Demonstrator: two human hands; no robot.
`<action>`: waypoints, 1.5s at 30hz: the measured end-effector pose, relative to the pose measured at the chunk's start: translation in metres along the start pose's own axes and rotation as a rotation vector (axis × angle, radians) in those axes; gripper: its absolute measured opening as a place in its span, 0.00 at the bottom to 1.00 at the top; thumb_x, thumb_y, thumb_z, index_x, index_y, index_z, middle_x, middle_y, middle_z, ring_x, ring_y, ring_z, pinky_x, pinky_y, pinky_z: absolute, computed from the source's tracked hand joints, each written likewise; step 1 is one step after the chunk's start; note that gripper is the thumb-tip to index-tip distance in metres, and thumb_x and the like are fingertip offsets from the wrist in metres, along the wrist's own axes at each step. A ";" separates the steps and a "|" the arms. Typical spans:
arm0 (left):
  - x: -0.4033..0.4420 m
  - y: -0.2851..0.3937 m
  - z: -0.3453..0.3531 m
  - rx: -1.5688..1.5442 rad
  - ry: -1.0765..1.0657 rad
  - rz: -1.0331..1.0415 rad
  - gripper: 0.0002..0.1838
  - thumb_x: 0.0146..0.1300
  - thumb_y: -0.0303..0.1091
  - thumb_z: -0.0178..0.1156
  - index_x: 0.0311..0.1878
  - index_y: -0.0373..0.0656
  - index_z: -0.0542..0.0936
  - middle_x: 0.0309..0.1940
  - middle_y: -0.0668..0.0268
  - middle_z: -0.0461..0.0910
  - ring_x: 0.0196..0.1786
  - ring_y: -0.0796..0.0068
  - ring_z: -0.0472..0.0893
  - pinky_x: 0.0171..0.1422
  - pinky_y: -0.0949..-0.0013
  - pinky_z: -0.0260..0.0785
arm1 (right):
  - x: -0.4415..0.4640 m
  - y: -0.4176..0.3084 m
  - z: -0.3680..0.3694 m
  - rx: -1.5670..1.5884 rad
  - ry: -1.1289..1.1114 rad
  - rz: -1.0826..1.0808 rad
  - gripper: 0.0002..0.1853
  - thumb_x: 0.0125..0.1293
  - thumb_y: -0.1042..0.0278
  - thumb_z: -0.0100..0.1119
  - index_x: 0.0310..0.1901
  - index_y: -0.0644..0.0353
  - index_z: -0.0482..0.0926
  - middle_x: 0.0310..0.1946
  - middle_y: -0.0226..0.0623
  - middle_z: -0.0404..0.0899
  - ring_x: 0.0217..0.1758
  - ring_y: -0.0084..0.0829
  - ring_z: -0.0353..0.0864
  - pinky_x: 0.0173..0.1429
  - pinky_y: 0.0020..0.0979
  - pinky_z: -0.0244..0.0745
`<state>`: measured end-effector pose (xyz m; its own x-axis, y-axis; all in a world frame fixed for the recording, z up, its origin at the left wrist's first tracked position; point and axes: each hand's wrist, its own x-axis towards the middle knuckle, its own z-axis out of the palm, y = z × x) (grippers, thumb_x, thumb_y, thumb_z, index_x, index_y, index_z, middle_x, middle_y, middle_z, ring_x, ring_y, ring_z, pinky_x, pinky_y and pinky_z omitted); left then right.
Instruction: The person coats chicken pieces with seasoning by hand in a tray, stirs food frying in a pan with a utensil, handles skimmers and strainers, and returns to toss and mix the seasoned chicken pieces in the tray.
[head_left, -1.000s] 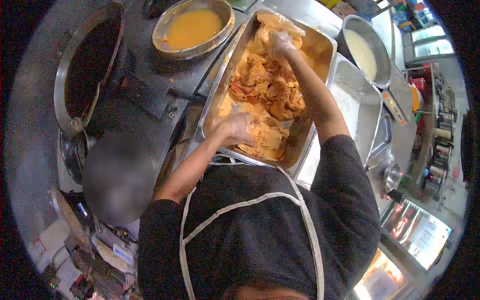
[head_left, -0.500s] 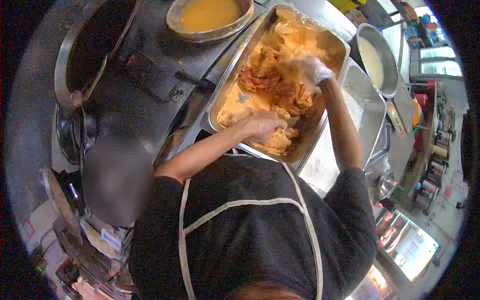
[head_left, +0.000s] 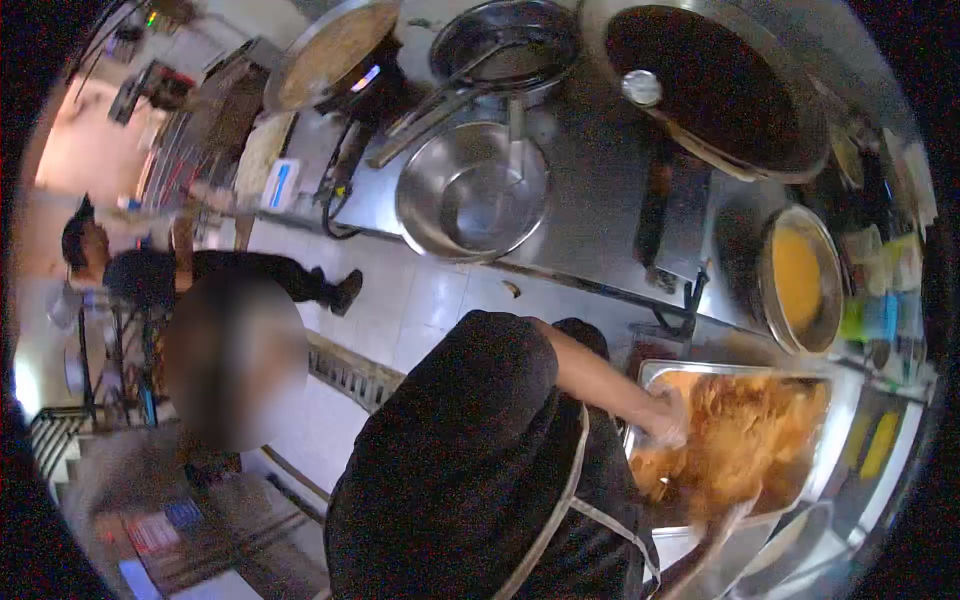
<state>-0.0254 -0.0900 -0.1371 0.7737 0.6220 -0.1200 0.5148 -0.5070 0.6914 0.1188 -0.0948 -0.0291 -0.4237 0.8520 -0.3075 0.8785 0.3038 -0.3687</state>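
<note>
A deep metal tray (head_left: 830, 385) at the lower right holds orange-brown coated pieces, which look like breaded chicken (head_left: 745, 425), in loose flour-like coating. My left hand (head_left: 667, 418) is over the tray's near left side, by the coated pieces. It seems to wear a thin clear glove, and motion smears its fingers. Low at the tray's lower edge is my right hand (head_left: 733, 515), in a pale glove. Blur hides its fingers too, so whether either hand grips a piece does not show.
Beyond the tray stands a bowl of yellow-orange liquid (head_left: 797, 270). Along the steel counter are a large pan of dark liquid (head_left: 710, 75), a steel bowl (head_left: 472, 195) and a black pan (head_left: 505, 45). Another person (head_left: 150, 270) in dark clothes is at the far left.
The view has swung left, so the tray now appears at the lower right, and the aisle and another person have come into view. Both hands remain at the tray.
</note>
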 end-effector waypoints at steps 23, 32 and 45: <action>-0.005 -0.056 -0.005 -0.846 -0.308 -0.231 0.37 0.50 0.53 0.61 0.61 0.45 0.65 0.59 0.59 0.66 0.62 0.63 0.64 0.66 0.62 0.54 | -0.059 -0.004 0.026 0.558 -0.068 0.673 0.18 0.61 0.60 0.52 0.48 0.63 0.74 0.45 0.38 0.77 0.44 0.32 0.77 0.47 0.31 0.71; -0.013 -0.025 -0.043 -1.048 -0.330 -0.337 0.49 0.44 0.69 0.59 0.66 0.52 0.59 0.69 0.62 0.50 0.69 0.64 0.53 0.71 0.61 0.44 | -0.046 -0.006 0.036 0.940 -0.210 0.863 0.18 0.53 0.61 0.61 0.42 0.63 0.75 0.33 0.34 0.77 0.37 0.27 0.76 0.39 0.30 0.73; -0.034 0.031 -0.102 -1.703 -0.466 -0.662 0.37 0.45 0.43 0.65 0.61 0.48 0.63 0.57 0.65 0.69 0.59 0.72 0.69 0.66 0.60 0.58 | -0.051 0.047 0.092 1.529 0.000 0.266 0.23 0.58 0.68 0.52 0.57 0.60 0.68 0.54 0.38 0.71 0.55 0.32 0.72 0.60 0.31 0.66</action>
<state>-0.0737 -0.0663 -0.0392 0.8059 0.1047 -0.5828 0.0912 0.9505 0.2969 0.1616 -0.1627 -0.1115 -0.2976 0.8086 -0.5076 -0.1282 -0.5607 -0.8180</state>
